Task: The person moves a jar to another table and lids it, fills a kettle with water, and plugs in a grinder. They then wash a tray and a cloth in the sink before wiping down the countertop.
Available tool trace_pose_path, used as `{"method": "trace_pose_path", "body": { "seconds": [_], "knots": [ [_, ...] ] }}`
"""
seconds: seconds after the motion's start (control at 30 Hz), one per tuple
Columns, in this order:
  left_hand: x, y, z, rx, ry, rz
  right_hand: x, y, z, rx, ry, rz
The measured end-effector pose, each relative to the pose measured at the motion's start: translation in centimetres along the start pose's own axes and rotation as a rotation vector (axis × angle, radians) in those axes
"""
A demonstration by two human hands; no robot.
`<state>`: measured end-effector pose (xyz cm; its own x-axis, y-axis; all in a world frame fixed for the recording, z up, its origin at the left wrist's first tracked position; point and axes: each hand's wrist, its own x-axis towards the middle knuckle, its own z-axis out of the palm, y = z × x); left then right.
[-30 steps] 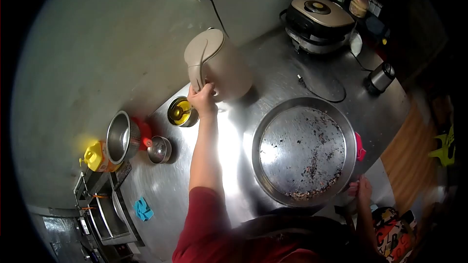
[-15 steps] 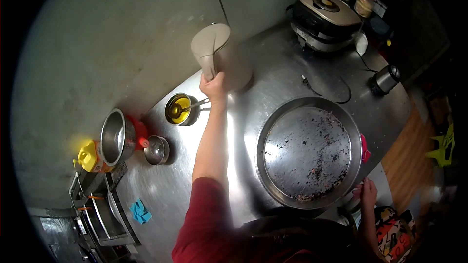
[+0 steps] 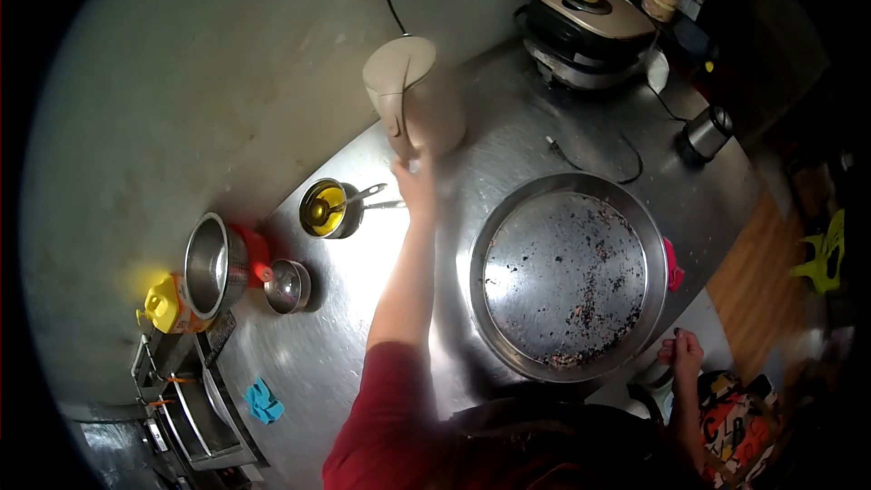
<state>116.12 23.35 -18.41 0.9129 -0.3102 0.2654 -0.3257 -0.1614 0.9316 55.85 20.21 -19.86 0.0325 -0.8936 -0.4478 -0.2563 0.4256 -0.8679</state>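
Note:
A beige electric kettle (image 3: 434, 113) stands near the wall, its handle towards me. My left hand (image 3: 416, 189) is at the lower end of that handle, thumb and fingers apart rather than wrapped round it. My right hand (image 3: 687, 356) is closed at the lower right, beside the rim of a large round metal pan (image 3: 562, 263). What it holds, if anything, I cannot make out. Dark and reddish bits are scattered over the pan's bottom. Left of my left forearm sits a small metal pot (image 3: 324, 209) of yellow oil with a ladle (image 3: 363, 194) in it.
A steel bowl (image 3: 216, 263), a small metal bowl (image 3: 288, 287), a yellow jug (image 3: 166, 302) and a blue cloth (image 3: 263, 401) are on the left. An electric cooker (image 3: 592, 32), a loose cable (image 3: 590, 171) and a metal-and-black cylinder (image 3: 706, 134) are at the right.
My left hand has loosened from the kettle's handle and slid down to its lower end. The kettle appears settled against the counter. My right hand stays closed. The whole view has shifted slightly.

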Motion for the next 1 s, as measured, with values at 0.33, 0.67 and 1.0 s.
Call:
{"method": "trace_pose_path", "body": {
  "seconds": [0.33,0.67,1.0],
  "knots": [
    [0.2,-3.2,0.8,0.896,-0.569,-0.079,1.9,-0.4,-2.2,-0.11,-0.004,-0.18],
    [-10.6,12.7,0.3,0.895,-0.766,0.345,19.5,-16.7,0.3,-0.428,0.307,-0.65],
    [-19.9,20.6,9.6,0.746,-0.557,0.305,37.7,-26.8,1.0,-0.255,-0.167,-0.706]
  ]
}}
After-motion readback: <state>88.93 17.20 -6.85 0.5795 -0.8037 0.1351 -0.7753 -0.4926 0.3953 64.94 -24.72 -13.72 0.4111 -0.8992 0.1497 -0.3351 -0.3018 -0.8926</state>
